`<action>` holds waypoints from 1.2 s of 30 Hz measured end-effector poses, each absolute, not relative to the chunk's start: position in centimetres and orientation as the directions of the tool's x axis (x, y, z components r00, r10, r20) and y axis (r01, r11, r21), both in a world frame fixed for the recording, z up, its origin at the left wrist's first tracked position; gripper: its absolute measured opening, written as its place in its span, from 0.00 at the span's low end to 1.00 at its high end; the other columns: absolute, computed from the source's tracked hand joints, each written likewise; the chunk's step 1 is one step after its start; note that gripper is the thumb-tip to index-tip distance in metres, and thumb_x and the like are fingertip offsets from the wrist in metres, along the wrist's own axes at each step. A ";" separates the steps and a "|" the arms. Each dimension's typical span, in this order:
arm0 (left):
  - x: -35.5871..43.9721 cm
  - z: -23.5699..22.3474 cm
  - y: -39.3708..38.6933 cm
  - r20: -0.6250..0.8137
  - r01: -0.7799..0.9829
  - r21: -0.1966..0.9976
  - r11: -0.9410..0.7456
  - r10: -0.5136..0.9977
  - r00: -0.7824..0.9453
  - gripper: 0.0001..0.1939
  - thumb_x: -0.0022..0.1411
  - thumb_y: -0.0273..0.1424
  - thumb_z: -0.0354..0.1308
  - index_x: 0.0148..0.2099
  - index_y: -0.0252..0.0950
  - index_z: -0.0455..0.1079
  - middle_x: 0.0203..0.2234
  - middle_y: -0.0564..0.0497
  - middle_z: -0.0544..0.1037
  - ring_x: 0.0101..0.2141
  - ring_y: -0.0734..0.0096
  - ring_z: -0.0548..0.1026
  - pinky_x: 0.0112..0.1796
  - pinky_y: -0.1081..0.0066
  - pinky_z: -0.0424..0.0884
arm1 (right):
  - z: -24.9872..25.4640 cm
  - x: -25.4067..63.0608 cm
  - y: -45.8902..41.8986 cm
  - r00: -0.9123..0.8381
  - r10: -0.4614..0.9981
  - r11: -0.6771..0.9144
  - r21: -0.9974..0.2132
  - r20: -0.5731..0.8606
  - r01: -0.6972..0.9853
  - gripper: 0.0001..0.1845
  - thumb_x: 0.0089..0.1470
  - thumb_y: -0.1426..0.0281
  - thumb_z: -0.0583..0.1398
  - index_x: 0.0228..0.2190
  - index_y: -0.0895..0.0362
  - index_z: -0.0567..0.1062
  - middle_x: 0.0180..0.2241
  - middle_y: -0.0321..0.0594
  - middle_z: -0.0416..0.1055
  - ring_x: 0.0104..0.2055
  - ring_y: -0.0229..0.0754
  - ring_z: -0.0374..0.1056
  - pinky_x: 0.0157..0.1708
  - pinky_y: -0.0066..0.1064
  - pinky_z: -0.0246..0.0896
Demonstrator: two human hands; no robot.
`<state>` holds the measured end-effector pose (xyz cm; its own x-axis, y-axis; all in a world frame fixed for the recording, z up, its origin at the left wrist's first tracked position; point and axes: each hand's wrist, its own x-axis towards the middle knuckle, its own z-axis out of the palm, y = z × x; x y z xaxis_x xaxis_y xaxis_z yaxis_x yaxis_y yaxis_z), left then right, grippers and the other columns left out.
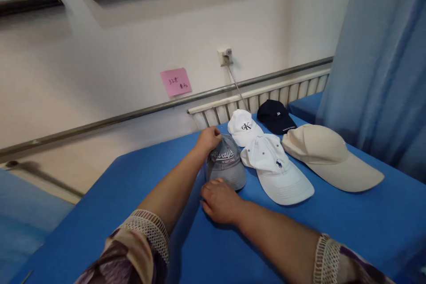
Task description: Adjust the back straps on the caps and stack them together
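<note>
A grey baseball cap with "Always" lettering lies on the blue-covered table, its brim toward me. At its crown, on the far left side, my left hand has its fingers closed on the fabric. My right hand is at the near edge of the brim with curled fingers, partly covering it; the fingertips' grip is partly hidden. Close by on the right sits a white cap with a small dark horse-rider logo. Behind the grey cap is another white cap with black letters.
A beige long-brimmed cap lies at the right, and a black cap at the back of the blue table. Along the wall run a radiator and a pipe. A blue curtain hangs at the right.
</note>
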<state>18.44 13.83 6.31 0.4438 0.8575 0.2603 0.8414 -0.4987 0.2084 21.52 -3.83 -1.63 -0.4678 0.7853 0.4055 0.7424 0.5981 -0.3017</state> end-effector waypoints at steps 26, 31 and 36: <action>18.6 7.5 14.9 0.306 0.812 0.222 -0.540 0.829 0.468 0.10 0.54 0.29 0.57 0.40 0.35 0.74 0.36 0.47 0.80 0.38 0.64 0.75 0.39 0.70 0.68 | -1.3 22.3 -3.2 -0.333 0.888 0.416 -0.245 0.319 0.876 0.14 0.60 0.69 0.51 0.35 0.60 0.75 0.36 0.47 0.75 0.40 0.49 0.68 0.42 0.40 0.58; 18.4 6.7 15.0 0.292 0.814 0.252 -0.523 0.843 0.451 0.08 0.53 0.28 0.58 0.37 0.35 0.75 0.33 0.47 0.80 0.36 0.63 0.75 0.38 0.70 0.68 | -1.3 22.3 -3.1 -0.320 0.889 0.408 -0.250 0.328 0.878 0.13 0.60 0.69 0.51 0.34 0.60 0.74 0.35 0.47 0.75 0.40 0.48 0.67 0.41 0.40 0.57; 16.5 5.8 12.3 0.353 0.809 0.323 -0.492 0.855 0.379 0.11 0.56 0.28 0.55 0.41 0.34 0.74 0.35 0.47 0.79 0.36 0.66 0.75 0.39 0.70 0.69 | -1.6 22.3 -3.1 -0.316 0.885 0.412 -0.261 0.342 0.873 0.12 0.60 0.69 0.51 0.35 0.60 0.74 0.35 0.46 0.74 0.40 0.48 0.67 0.41 0.40 0.57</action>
